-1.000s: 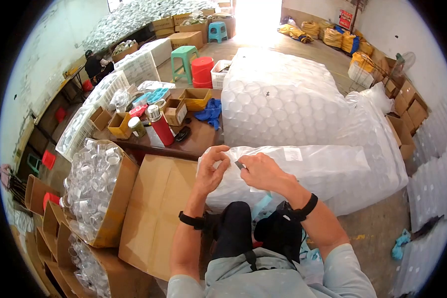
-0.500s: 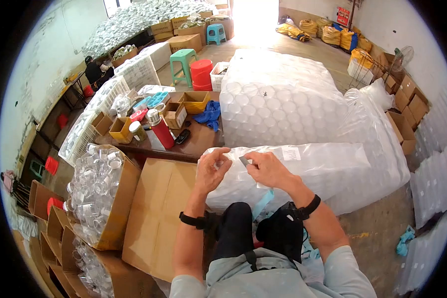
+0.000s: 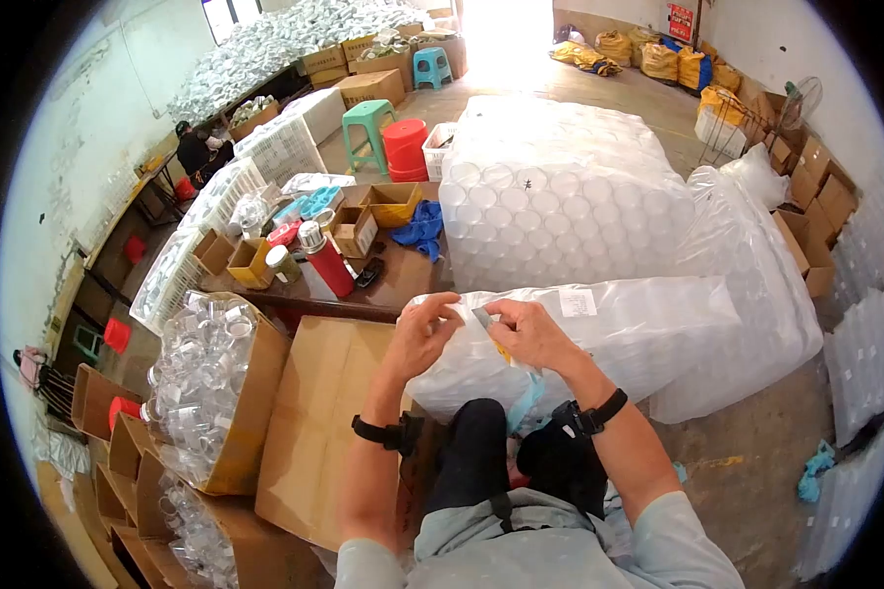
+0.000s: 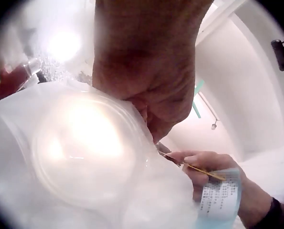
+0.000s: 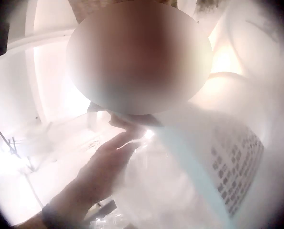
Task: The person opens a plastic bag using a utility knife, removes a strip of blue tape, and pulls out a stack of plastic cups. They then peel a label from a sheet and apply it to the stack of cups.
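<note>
In the head view my left hand [image 3: 424, 336] pinches the end of a clear plastic bag [image 3: 638, 312] lying across in front of my knees; its fingertips are at the bag's edge in the left wrist view. My right hand [image 3: 532, 334] is just to the right, over the same bag. It grips a flat grey blade [image 3: 482, 317], with a yellow part [image 3: 502, 350] showing below the fingers. From under this hand hangs a light blue strip [image 3: 527, 395], which carries a printed label [image 4: 220, 195] in the left wrist view. Blur covers much of the right wrist view.
A large wrapped stack of clear round containers [image 3: 560, 211] stands behind the bag. To the left are a closed cardboard box [image 3: 329, 412] and a box of clear jars [image 3: 201, 373]. A brown table [image 3: 393, 285] bears a red thermos [image 3: 332, 270] and small boxes.
Both hands stay nearly in place at the bag's end. The right hand has turned slightly, and the yellow part now shows beneath it. The head view has shifted a little.
</note>
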A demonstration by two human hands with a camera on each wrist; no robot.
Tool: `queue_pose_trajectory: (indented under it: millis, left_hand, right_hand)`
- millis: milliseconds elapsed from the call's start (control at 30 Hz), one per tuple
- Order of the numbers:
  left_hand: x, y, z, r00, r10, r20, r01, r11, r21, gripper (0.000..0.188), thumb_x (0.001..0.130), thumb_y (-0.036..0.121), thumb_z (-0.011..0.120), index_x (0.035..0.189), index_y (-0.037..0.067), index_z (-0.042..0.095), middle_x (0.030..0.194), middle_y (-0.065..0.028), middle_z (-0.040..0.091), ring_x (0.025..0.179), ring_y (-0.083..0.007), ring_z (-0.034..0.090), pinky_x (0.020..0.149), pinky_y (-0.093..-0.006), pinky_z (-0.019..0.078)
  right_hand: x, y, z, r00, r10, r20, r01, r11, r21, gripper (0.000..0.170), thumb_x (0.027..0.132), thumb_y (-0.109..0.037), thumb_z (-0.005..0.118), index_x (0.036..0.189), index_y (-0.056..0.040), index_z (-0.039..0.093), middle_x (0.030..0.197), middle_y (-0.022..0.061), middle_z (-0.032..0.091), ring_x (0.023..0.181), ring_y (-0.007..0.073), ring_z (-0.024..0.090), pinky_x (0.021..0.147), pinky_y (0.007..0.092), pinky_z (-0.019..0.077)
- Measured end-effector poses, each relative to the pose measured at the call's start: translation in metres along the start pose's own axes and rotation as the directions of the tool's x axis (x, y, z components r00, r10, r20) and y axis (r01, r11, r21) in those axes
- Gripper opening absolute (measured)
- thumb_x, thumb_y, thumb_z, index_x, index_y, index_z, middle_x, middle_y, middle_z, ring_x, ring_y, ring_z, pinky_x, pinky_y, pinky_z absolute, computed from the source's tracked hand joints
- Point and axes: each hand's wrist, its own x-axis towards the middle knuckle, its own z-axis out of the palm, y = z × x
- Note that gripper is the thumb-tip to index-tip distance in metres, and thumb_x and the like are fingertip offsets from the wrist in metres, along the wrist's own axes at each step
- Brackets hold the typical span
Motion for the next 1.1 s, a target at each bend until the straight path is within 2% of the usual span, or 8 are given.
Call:
queue_pose_trajectory:
  millis: [133, 267, 333, 433, 533, 867, 933, 1100]
  left_hand:
    - [-0.003, 0.005, -0.001, 1.0, -0.007, -0.021, 0.008, 0.998, 0.067, 0.051, 0.093, 0.005, 0.074, 0.142, 0.005, 0.06, 0.089, -0.0074, 0.074, 0.075, -0.0138, 0.062, 0.069, -0.033, 0.0507]
    - [-0.003, 0.002, 0.001, 0.998, 0.033, -0.057, -0.025, 0.99, 0.14, 0.049, 0.093, 0.004, 0.073, 0.14, 0.004, 0.061, 0.086, -0.0086, 0.073, 0.073, -0.015, 0.063, 0.068, -0.0334, 0.0506]
    - [-0.003, 0.001, 0.001, 0.989, 0.147, -0.025, -0.137, 0.963, 0.231, 0.047, 0.093, 0.003, 0.072, 0.139, 0.003, 0.061, 0.083, -0.0089, 0.071, 0.07, -0.0157, 0.062, 0.068, -0.0327, 0.0501]
    - [-0.004, 0.0, 0.002, 0.999, 0.012, -0.034, -0.01, 0.998, 0.066, 0.047, 0.093, 0.001, 0.071, 0.139, 0.002, 0.062, 0.08, -0.0075, 0.07, 0.07, -0.0154, 0.062, 0.069, -0.0325, 0.05]
    - [-0.006, 0.001, 0.003, 0.998, 0.013, -0.057, -0.013, 1.0, -0.003, 0.048, 0.093, 0.0, 0.071, 0.14, 0.001, 0.061, 0.078, -0.0063, 0.069, 0.07, -0.0145, 0.062, 0.069, -0.0323, 0.0495]
    - [-0.003, -0.005, 0.008, 0.987, 0.029, -0.157, -0.03, 1.0, -0.002, 0.049, 0.089, 0.004, 0.073, 0.137, 0.003, 0.063, 0.076, -0.0094, 0.071, 0.065, -0.0217, 0.064, 0.067, -0.0347, 0.0501]
    - [-0.007, -0.006, 0.008, 0.99, -0.014, -0.141, 0.009, 0.999, -0.037, 0.054, 0.093, 0.002, 0.073, 0.145, 0.003, 0.06, 0.083, -0.0033, 0.071, 0.075, -0.0119, 0.059, 0.072, -0.0309, 0.0485]
    - [-0.008, -0.002, 0.006, 0.991, -0.042, -0.127, 0.038, 0.999, -0.033, 0.055, 0.092, 0.004, 0.075, 0.146, 0.005, 0.06, 0.084, -0.0017, 0.071, 0.074, -0.0119, 0.058, 0.078, -0.0314, 0.0473]
  right_hand:
    - [0.002, -0.005, -0.002, 0.998, 0.012, 0.066, -0.008, 0.998, -0.068, 0.035, 0.091, -0.015, 0.065, 0.12, 0.0028, 0.073, 0.086, 0.0241, 0.075, 0.075, 0.0311, 0.074, 0.074, 0.0421, 0.0571]
    - [0.001, -0.011, -0.002, 0.996, 0.024, 0.089, -0.012, 0.992, -0.127, 0.035, 0.09, -0.015, 0.064, 0.119, 0.0019, 0.073, 0.083, 0.0239, 0.074, 0.075, 0.0349, 0.074, 0.075, 0.0442, 0.0577]
    - [0.0, -0.017, -0.003, 0.995, 0.013, 0.099, 0.001, 0.99, -0.143, 0.035, 0.09, -0.015, 0.064, 0.119, 0.0017, 0.073, 0.083, 0.0242, 0.075, 0.076, 0.0364, 0.074, 0.076, 0.0449, 0.058]
    - [-0.001, -0.019, -0.002, 0.993, 0.004, 0.119, 0.016, 0.985, -0.171, 0.035, 0.09, -0.016, 0.064, 0.118, 0.0012, 0.073, 0.085, 0.0247, 0.075, 0.079, 0.0393, 0.075, 0.078, 0.0467, 0.0584]
    - [0.001, -0.021, 0.0, 0.991, 0.004, 0.133, 0.025, 0.977, -0.212, 0.035, 0.09, -0.016, 0.064, 0.119, 0.0003, 0.073, 0.087, 0.0252, 0.075, 0.083, 0.0414, 0.074, 0.08, 0.0488, 0.0584]
    - [0.001, -0.031, 0.006, 0.992, -0.031, 0.12, 0.069, 0.941, -0.33, 0.029, 0.089, -0.015, 0.061, 0.111, 0.0007, 0.073, 0.088, 0.0269, 0.074, 0.087, 0.0462, 0.073, 0.082, 0.0543, 0.0571]
    - [0.002, -0.034, 0.009, 0.993, -0.015, 0.116, 0.054, 0.937, -0.345, 0.029, 0.089, -0.015, 0.062, 0.11, 0.0009, 0.073, 0.088, 0.0277, 0.073, 0.087, 0.0467, 0.072, 0.082, 0.0551, 0.0568]
    - [0.0, -0.038, 0.015, 0.997, -0.011, 0.083, 0.043, 0.919, -0.392, 0.025, 0.089, -0.016, 0.062, 0.105, 0.0015, 0.072, 0.086, 0.0295, 0.072, 0.086, 0.0477, 0.072, 0.082, 0.0566, 0.0566]
